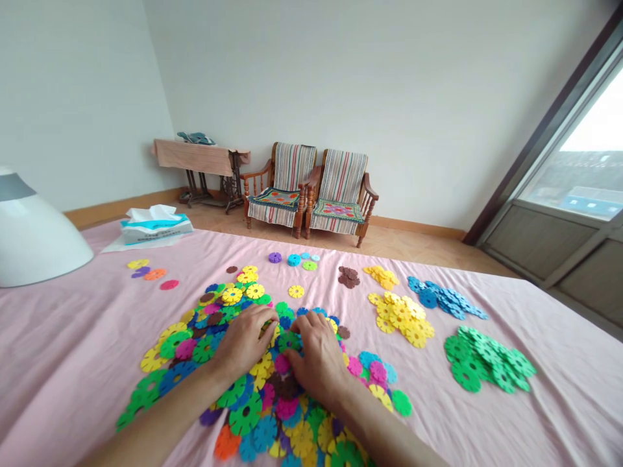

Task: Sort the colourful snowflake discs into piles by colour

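My left hand [246,340] rests on a heap of mixed-colour plastic snowflake discs [246,418]. Its fingers curl toward the thumb in a pinch, and what lies between them is too small to make out. Just right of it, my right hand [317,353] bends over the same heap, palm down, fingers apart from the thumb. A green disc [289,341] shows beside that thumb. Dark brown discs [283,386] and a pink disc [281,363] lie below, between the two hands. The right fingertips are partly hidden among the discs.
Sorted piles lie to the right: yellow discs [402,316], blue discs [445,298], green discs [489,360] and brown discs [349,277]. A tissue pack [156,228] and a white rounded object [36,237] stand at left on the pink cloth [549,395]. Beyond are two chairs [341,181].
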### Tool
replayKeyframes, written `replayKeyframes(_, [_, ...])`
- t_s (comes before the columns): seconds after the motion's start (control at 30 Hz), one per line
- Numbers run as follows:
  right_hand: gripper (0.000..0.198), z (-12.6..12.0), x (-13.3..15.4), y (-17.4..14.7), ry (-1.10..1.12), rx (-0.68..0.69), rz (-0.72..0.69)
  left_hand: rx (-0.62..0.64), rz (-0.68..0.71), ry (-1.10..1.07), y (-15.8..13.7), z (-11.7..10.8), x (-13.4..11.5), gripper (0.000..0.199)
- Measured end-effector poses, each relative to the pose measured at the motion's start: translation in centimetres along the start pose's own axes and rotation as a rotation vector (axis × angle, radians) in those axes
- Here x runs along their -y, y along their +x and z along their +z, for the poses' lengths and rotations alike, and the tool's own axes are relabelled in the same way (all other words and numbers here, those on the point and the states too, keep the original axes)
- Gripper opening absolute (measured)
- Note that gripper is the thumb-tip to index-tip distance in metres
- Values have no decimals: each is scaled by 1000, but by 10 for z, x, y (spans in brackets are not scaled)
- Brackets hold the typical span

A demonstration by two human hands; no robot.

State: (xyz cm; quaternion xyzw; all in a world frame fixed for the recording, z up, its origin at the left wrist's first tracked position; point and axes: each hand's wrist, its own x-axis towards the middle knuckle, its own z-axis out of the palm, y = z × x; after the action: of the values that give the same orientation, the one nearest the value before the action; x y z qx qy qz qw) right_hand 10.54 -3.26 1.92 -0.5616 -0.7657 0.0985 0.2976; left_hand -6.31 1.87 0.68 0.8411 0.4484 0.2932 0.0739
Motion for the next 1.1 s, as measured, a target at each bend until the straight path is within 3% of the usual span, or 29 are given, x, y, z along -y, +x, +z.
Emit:
replayKeyframes(0.13, [8,-13,-16,-2,152,-79,68,-1,1,-5,-1,1,3,16])
replayKeyframes(0.27, [12,-59,-66,-8,142,-246,226,-10,5,-11,-1,3,6,16])
replayKeyframes(0.4, [27,-117,-141,-33,-88,-470,428,-23,10,-18,0,5,8,16])
replayKeyframes(0.5, [36,-153,-192,-63,-356,-584,661,-40,15,-22,1,5,9,16])
replayKeyframes(0.6, [38,-176,-228,-92,-511,-572,879,-44,19,-25,1,4,7,16])
replayKeyframes(0.7, [39,-185,-248,-112,-543,-560,1005,-48,20,-25,1,3,5,16])
replayKeyframes(0.8, [39,-184,-253,-117,-611,-593,1002,-42,16,-21,1,2,3,15])
replayKeyframes(0.93, [39,-171,-236,-99,-527,-648,827,-33,7,-14,0,1,2,15])
replayKeyframes(1.1, [33,-134,-179,-58,-235,-461,495,-72,14,-23,0,0,2,15])
